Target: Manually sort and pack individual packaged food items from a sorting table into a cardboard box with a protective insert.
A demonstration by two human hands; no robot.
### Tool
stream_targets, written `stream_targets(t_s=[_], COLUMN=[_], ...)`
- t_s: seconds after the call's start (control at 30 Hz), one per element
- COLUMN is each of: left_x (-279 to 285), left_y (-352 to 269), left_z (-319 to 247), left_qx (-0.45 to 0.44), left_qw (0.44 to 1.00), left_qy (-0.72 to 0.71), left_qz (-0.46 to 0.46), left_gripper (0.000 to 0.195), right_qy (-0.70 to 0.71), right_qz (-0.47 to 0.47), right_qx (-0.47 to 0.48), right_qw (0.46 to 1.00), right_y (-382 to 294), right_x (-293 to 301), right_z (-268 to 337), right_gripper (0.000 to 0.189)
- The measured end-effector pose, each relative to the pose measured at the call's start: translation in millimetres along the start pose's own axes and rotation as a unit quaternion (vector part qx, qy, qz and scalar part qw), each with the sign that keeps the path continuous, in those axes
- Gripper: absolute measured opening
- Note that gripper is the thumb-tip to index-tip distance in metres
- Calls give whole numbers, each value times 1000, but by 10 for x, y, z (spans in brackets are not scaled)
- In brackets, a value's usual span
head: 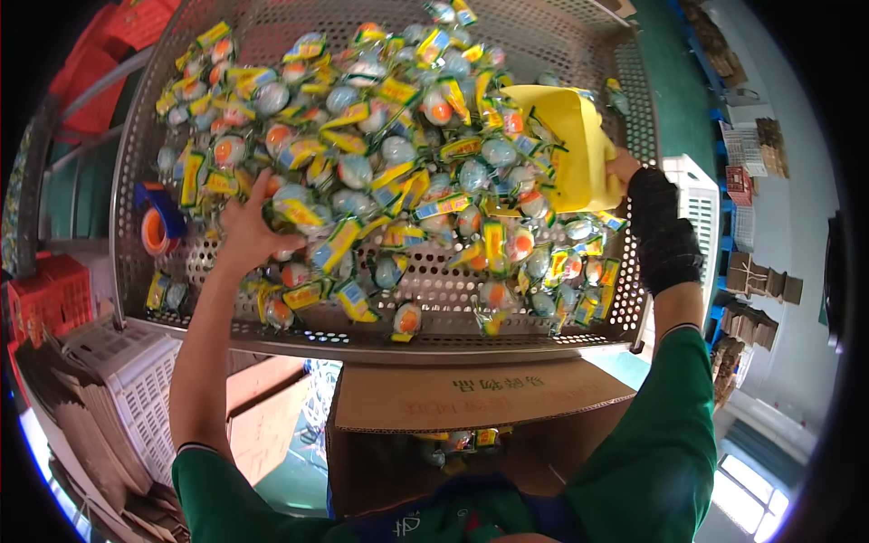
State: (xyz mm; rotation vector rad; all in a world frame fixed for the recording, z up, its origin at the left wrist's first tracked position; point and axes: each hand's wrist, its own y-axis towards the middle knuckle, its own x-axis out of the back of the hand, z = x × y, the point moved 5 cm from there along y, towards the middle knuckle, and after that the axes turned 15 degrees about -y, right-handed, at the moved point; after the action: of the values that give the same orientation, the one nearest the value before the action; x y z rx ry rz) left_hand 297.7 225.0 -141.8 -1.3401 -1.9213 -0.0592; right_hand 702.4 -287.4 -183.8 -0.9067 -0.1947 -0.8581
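A large perforated metal tray (pixel 428 271) lies before me, heaped with whole pale-blue eggs (pixel 397 149) in clear plastic wrappers with yellow labels. Many wrappers also bear an orange print. My right hand (pixel 619 173), at the tray's right side, grips a yellow plastic scoop (pixel 585 146). The scoop's mouth faces left into the heap, with several wrapped eggs at it. At the heap's left side rests my left hand (pixel 252 229), its fingers spread against the wrapped eggs. No grip on any one egg shows there.
A blue tape dispenser (pixel 161 220) with an orange core sits inside the tray's left wall. Below the tray's front edge stands an open cardboard box (pixel 475 400) holding some wrapped eggs. Flattened cartons (pixel 95 434), a white plastic crate (pixel 139 394) and red crates (pixel 51 298) are at the left.
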Motion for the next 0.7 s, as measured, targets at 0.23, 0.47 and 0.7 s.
stream_targets(t_s=[0.23, 0.47, 0.7], left_x=[-546, -695, -257], left_y=[-306, -740, -1126], left_z=[-201, -364, -934], left_qx=[-41, -77, -21], left_qw=[995, 989, 977], left_qy=[73, 101, -152], left_qz=[45, 82, 148], left_gripper=[103, 83, 62], right_qy=[156, -138, -45], right_qz=[210, 161, 79], right_qx=[39, -118, 213], right_qw=[964, 970, 973], right_y=[-716, -2084, -4451], right_x=[-1413, -1388, -1070], right_z=[136, 142, 933], right_gripper=[30, 46, 23])
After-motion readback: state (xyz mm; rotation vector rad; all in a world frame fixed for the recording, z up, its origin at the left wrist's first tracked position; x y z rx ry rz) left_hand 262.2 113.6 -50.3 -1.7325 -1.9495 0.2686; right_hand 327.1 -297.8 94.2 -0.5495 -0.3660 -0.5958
